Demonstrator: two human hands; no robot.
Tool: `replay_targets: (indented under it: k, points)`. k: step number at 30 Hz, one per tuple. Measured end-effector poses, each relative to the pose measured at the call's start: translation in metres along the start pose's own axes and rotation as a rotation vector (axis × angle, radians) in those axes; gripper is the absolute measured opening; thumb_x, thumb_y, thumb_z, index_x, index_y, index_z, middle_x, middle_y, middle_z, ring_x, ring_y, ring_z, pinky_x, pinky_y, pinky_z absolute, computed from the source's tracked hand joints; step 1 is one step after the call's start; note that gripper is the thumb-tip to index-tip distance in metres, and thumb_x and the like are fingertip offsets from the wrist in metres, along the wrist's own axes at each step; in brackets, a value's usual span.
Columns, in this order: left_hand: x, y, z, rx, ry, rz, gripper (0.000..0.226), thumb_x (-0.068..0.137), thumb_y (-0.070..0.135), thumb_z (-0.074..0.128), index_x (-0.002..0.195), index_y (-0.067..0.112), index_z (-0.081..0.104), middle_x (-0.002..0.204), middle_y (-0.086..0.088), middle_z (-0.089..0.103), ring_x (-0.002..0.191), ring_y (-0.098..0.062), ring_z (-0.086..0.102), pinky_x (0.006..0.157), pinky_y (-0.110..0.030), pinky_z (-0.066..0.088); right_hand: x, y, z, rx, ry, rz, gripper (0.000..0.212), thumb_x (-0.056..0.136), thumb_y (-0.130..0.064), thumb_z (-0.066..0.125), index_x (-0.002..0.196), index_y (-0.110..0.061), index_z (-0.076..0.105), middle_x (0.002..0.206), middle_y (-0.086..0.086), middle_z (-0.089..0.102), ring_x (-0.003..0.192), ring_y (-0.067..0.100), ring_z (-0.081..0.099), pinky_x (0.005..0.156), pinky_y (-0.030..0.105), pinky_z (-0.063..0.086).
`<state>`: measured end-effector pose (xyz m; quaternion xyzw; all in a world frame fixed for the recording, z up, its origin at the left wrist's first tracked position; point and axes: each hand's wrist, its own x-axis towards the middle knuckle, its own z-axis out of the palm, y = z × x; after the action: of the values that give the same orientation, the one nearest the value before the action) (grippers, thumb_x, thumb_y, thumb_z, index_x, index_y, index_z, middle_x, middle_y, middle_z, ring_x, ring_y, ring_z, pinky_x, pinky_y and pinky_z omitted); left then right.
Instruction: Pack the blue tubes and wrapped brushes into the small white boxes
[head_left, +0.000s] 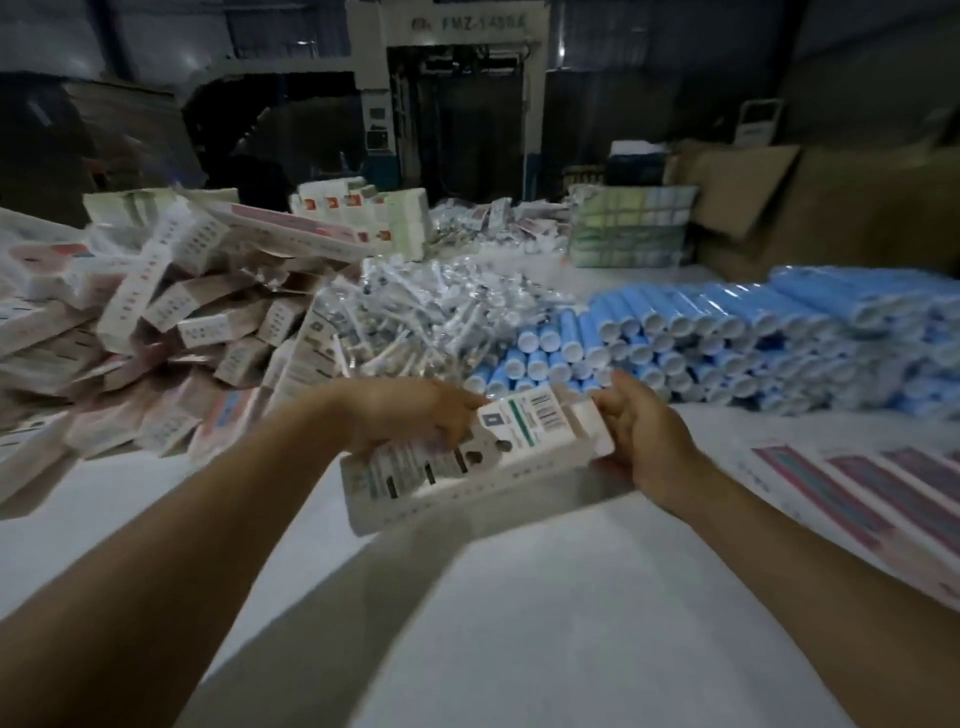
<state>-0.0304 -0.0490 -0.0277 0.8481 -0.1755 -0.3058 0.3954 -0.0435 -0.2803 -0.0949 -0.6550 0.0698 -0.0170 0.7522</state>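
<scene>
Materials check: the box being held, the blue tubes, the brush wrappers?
Box: looks like thin printed paperboard, matte white; flat panels, creased edges, die-cut tab. Both the left hand and the right hand grip it.
Blue tubes: likely plastic, smooth pale blue with white caps.
Brush wrappers: seemingly clear plastic film; glinting and crinkled.
</scene>
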Motion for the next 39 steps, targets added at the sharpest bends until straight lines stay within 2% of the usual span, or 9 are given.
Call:
replay_targets:
  k: [3, 6, 10, 17, 21, 24, 27, 32, 39]
  points:
    - [0.023, 0.018, 0.021, 0.198, 0.081, 0.000, 0.038, 0.093, 0.001, 0.036, 0.112, 0.025, 0.058, 0.106, 0.001, 0.068, 0.079, -0.015, 0.064, 0.066, -0.028, 0.053, 0.001, 0.001, -0.007, -0.161, -0.013, -0.092, 0.028, 0.089, -0.013, 0.055, 0.062, -0.011, 0.059, 0.079, 0.015, 0.060, 0.075, 0.027, 0.058, 0.059, 0.026, 0.043]
    - [0.038, 0.006, 0.033, 0.492, 0.346, 0.132, 0.028, 0.100, 0.032, 0.037, 0.121, 0.029, 0.055, 0.116, 0.009, 0.057, 0.091, -0.015, 0.058, 0.084, -0.032, 0.048, 0.008, 0.004, -0.005, -0.320, -0.001, -0.159, 0.036, 0.084, 0.006, 0.054, 0.055, -0.011, 0.043, 0.072, 0.016, 0.050, 0.072, 0.022, 0.053, 0.063, 0.031, 0.042]
    - [0.047, -0.004, 0.058, 0.908, 0.546, 0.174, 0.071, 0.074, 0.079, 0.040, 0.127, 0.033, 0.036, 0.118, 0.012, 0.052, 0.089, -0.012, 0.051, 0.065, -0.031, 0.042, 0.014, 0.007, -0.011, -0.271, -0.004, -0.111, 0.043, 0.087, 0.001, 0.056, 0.047, -0.015, 0.057, 0.071, 0.007, 0.068, 0.063, 0.014, 0.067, 0.045, 0.023, 0.051]
    - [0.057, -0.014, 0.070, 1.004, 0.684, 0.264, 0.063, 0.080, 0.068, 0.049, 0.127, 0.031, 0.031, 0.118, 0.010, 0.047, 0.100, -0.015, 0.046, 0.065, -0.029, 0.027, 0.010, 0.003, -0.012, -0.274, 0.044, -0.076, 0.039, 0.088, -0.002, 0.053, 0.055, -0.018, 0.065, 0.086, 0.013, 0.072, 0.084, 0.024, 0.069, 0.060, 0.028, 0.052]
    - [0.058, -0.018, 0.070, 1.050, 0.697, 0.327, 0.065, 0.083, 0.073, 0.037, 0.130, 0.028, 0.030, 0.123, 0.009, 0.047, 0.109, -0.015, 0.047, 0.073, -0.027, 0.031, 0.014, -0.015, -0.016, -0.613, 0.262, -0.244, 0.025, 0.087, -0.014, 0.055, 0.075, 0.008, 0.060, 0.066, 0.010, 0.052, 0.062, 0.019, 0.047, 0.060, 0.030, 0.037]
    - [0.059, -0.018, 0.069, 1.036, 0.739, 0.344, 0.065, 0.085, 0.072, 0.030, 0.133, 0.027, 0.027, 0.128, 0.008, 0.046, 0.113, -0.016, 0.046, 0.082, -0.029, 0.036, 0.029, -0.054, -0.029, -0.820, 0.405, -0.380, 0.029, 0.086, -0.014, 0.050, 0.059, -0.010, 0.044, 0.058, 0.004, 0.041, 0.058, 0.018, 0.039, 0.055, 0.030, 0.030]
    - [0.061, -0.020, 0.074, 1.074, 0.777, 0.331, 0.069, 0.087, 0.070, 0.025, 0.139, 0.024, 0.021, 0.136, 0.005, 0.041, 0.120, -0.018, 0.043, 0.091, -0.031, 0.037, 0.051, -0.100, -0.058, -1.186, 0.544, -0.479, 0.018, 0.090, -0.015, 0.048, 0.076, -0.007, 0.057, 0.078, 0.008, 0.052, 0.077, 0.027, 0.051, 0.064, 0.033, 0.036]
    - [0.067, -0.018, 0.073, 1.050, 0.836, 0.330, 0.074, 0.087, 0.070, 0.020, 0.144, 0.022, 0.014, 0.140, 0.004, 0.038, 0.122, -0.018, 0.041, 0.096, -0.031, 0.036, 0.084, -0.143, -0.117, -1.877, 0.653, 0.008, 0.033, 0.095, -0.017, 0.046, 0.126, -0.007, 0.053, 0.135, 0.017, 0.046, 0.123, 0.035, 0.045, 0.103, 0.042, 0.039]
    - [0.073, -0.018, 0.075, 1.042, 0.821, 0.355, 0.075, 0.088, 0.070, 0.024, 0.143, 0.021, 0.012, 0.143, 0.002, 0.034, 0.126, -0.020, 0.037, 0.101, -0.035, 0.033, 0.103, -0.147, -0.135, -1.923, 0.620, 0.219, 0.033, 0.091, -0.022, 0.050, 0.120, -0.009, 0.059, 0.130, 0.012, 0.056, 0.114, 0.030, 0.055, 0.092, 0.037, 0.047]
